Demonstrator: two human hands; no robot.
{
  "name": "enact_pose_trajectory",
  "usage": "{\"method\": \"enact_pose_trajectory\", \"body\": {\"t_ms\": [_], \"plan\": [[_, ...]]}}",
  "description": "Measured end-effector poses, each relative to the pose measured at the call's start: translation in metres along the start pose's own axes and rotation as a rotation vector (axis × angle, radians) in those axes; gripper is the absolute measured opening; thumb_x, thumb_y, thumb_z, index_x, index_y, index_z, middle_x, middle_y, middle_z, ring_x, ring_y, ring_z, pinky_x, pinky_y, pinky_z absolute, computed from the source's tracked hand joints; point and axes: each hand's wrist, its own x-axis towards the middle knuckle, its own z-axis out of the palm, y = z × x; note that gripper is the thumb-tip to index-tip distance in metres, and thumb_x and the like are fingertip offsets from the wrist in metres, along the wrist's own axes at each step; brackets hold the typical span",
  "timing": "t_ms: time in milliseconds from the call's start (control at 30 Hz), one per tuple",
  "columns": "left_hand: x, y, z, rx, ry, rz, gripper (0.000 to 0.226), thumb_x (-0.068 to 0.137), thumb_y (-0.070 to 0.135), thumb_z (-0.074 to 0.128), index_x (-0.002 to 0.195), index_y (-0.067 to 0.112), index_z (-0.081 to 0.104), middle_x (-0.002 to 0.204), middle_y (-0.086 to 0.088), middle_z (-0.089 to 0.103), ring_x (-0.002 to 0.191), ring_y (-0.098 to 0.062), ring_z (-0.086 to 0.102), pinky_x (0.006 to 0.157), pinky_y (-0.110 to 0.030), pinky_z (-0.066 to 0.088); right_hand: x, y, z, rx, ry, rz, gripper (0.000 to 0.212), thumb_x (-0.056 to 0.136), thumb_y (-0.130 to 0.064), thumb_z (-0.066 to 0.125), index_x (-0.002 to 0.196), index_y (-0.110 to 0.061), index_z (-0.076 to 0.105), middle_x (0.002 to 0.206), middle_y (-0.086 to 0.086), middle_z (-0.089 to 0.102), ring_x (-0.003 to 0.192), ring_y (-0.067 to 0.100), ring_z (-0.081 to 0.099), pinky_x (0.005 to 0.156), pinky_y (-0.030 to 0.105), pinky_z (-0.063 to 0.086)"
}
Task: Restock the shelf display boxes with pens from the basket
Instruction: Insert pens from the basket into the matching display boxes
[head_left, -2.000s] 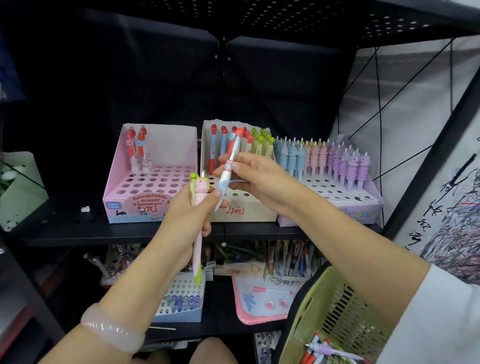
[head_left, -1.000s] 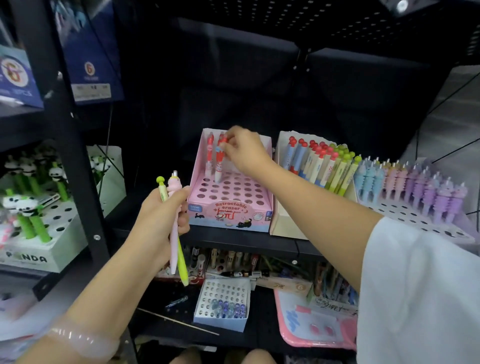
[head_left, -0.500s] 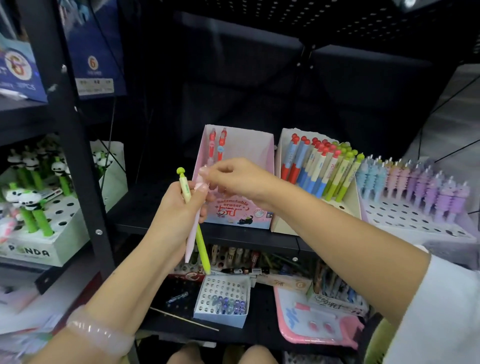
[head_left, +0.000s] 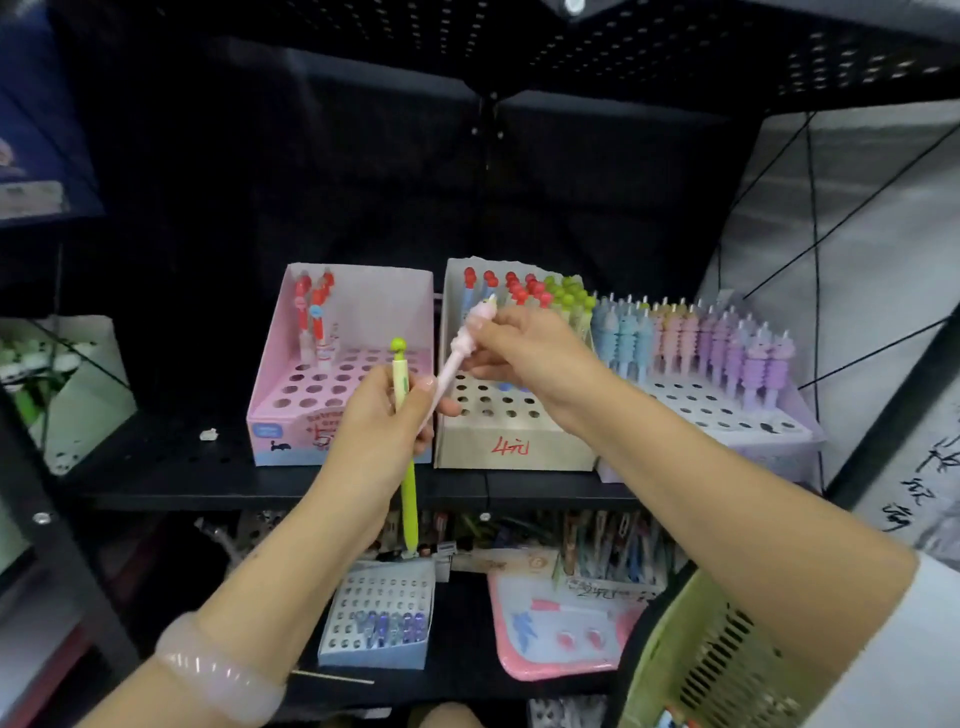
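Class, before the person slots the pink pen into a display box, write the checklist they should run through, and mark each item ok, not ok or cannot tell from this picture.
1. Right hand has a firm pinch on the pink pen: ok, fingers curl round its top.
2. Left hand has let go of the pink pen: cannot tell, its lower end sits at the fingertips.
3. Green pen is secure in the left hand: ok.
4. Matching box has free holes: ok, the pastel box shows empty front rows.
5. Pen tip points down for slotting: ok, tilted.
6. Path to the box is free: ok.
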Motion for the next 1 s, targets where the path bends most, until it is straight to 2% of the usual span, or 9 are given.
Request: {"method": "enact_pose_trajectory", "body": {"t_ms": [200, 300, 333, 400, 500, 633, 733, 833, 1000], "plan": [[0.014, 0.018, 0.052, -0.277, -0.072, -0.205, 0.02, 0.096, 0.013, 0.041, 0.088, 0.009, 0.059, 0.063, -0.001, 0.064, 0.043, -0.006, 0.044, 0.041, -0.016, 0.037, 0.008, -0.019, -0.108, -0.262, 0.524, -0.312, 0.007, 0.095, -0.015, 0.049, 0.09, -0.018, 0.052, 0.078, -0.003, 0.066, 0.068, 0.003, 0.066, 0.066, 0.02, 0.055], [0.022, 0.025, 0.077, -0.351, -0.077, -0.255, 0.023, 0.093, 0.007, 0.035, 0.079, 0.006, 0.052, 0.059, -0.006, 0.062, 0.038, -0.007, 0.043, 0.038, -0.016, 0.034, 0.009, -0.004, -0.156, -0.533, 0.652, -0.292, 0.005, 0.096, -0.015, 0.047, 0.099, -0.011, 0.049, 0.089, 0.006, 0.066, 0.074, 0.012, 0.063, 0.071, 0.031, 0.055], [0.023, 0.025, 0.084, -0.342, -0.081, -0.247, 0.024, 0.095, 0.007, 0.034, 0.077, 0.007, 0.05, 0.061, -0.007, 0.062, 0.039, -0.007, 0.044, 0.038, -0.017, 0.035, 0.009, 0.003, -0.167, -0.616, 0.653, -0.258, 0.011, 0.096, -0.015, 0.046, 0.103, -0.007, 0.048, 0.094, 0.012, 0.065, 0.078, 0.02, 0.062, 0.074, 0.038, 0.053], [0.022, 0.022, 0.094, -0.302, -0.118, -0.208, 0.025, 0.099, 0.014, 0.034, 0.081, 0.009, 0.051, 0.064, -0.005, 0.065, 0.043, -0.008, 0.047, 0.041, -0.018, 0.039, 0.012, 0.018, -0.181, -0.709, 0.653, -0.219, 0.019, 0.097, -0.016, 0.044, 0.11, -0.002, 0.048, 0.1, 0.018, 0.063, 0.083, 0.028, 0.059, 0.073, 0.039, 0.048], [0.02, 0.014, 0.098, -0.237, -0.186, -0.15, 0.027, 0.101, 0.026, 0.034, 0.092, 0.014, 0.056, 0.063, 0.0, 0.066, 0.044, -0.01, 0.05, 0.041, -0.021, 0.041, 0.019, 0.024, -0.19, -0.738, 0.682, -0.234, 0.022, 0.098, -0.019, 0.043, 0.112, -0.003, 0.049, 0.099, 0.014, 0.063, 0.084, 0.027, 0.059, 0.07, 0.034, 0.047], [0.023, 0.009, 0.097, -0.264, -0.175, -0.185, 0.029, 0.102, 0.025, 0.03, 0.092, 0.012, 0.054, 0.052, -0.001, 0.058, 0.037, -0.009, 0.04, 0.035, -0.019, 0.03, 0.024, 0.026, -0.203, -0.8, 0.666, -0.269, 0.023, 0.099, -0.022, 0.041, 0.112, -0.004, 0.049, 0.083, 0.007, 0.056, 0.066, 0.02, 0.052, 0.053, 0.028, 0.035], [0.026, 0.007, 0.1, -0.379, -0.145, -0.299, 0.029, 0.1, 0.014, 0.025, 0.08, 0.007, 0.045, 0.044, -0.006, 0.055, 0.03, -0.01, 0.037, 0.033, -0.014, 0.026, 0.023, 0.042, -0.208, -0.846, 0.612, -0.204, 0.023, 0.099, -0.021, 0.041, 0.112, -0.004, 0.049, 0.089, 0.011, 0.058, 0.078, 0.027, 0.055, 0.065, 0.033, 0.041], [0.027, 0.003, 0.101, -0.391, -0.135, -0.335, 0.025, 0.097, 0.009, 0.025, 0.079, 0.007, 0.042, 0.044, -0.007, 0.056, 0.029, -0.011, 0.037, 0.033, -0.013, 0.027, 0.024, 0.055, -0.205, -0.835, 0.59, -0.191, 0.019, 0.098, -0.018, 0.043, 0.109, -0.004, 0.05, 0.088, 0.01, 0.058, 0.075, 0.024, 0.053, 0.062, 0.029, 0.037], [0.022, 0.002, 0.094, -0.353, -0.169, -0.254, 0.026, 0.1, 0.011, 0.028, 0.086, 0.008, 0.05, 0.052, -0.004, 0.062, 0.036, -0.01, 0.043, 0.036, -0.018, 0.035, 0.029, 0.064, -0.2, -0.852, 0.544, -0.172, 0.018, 0.098, -0.018, 0.044, 0.108, -0.004, 0.05, 0.063, -0.004, 0.045, 0.053, 0.009, 0.043, 0.044, 0.019, 0.03]]}}
